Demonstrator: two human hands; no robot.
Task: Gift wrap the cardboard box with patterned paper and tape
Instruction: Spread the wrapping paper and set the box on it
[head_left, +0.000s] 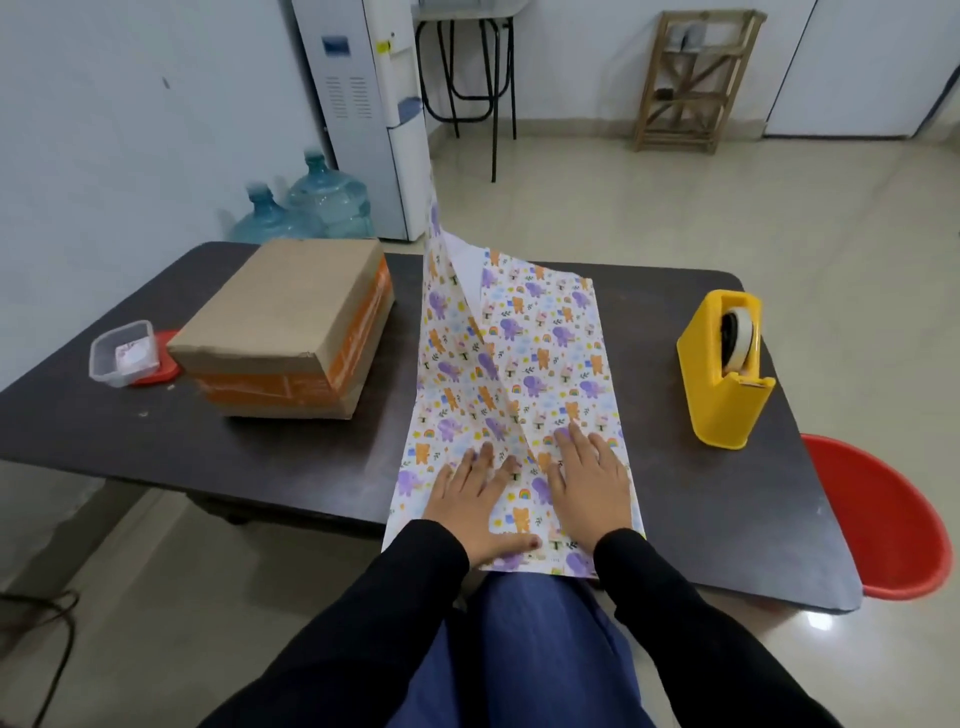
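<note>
The patterned paper, white with purple and orange animals, lies on the dark table in front of me. Its left flap stands up along a fold and shows a white underside at the far end. My left hand and my right hand press flat on the paper's near end, fingers spread, one on each side of the fold. The cardboard box, brown with orange tape on its sides, sits closed on the table to the left of the paper, apart from it.
A yellow tape dispenser stands at the table's right. A small clear plastic container on a red lid sits left of the box. A red basin is beside the table's right edge. Water bottles and a dispenser stand behind.
</note>
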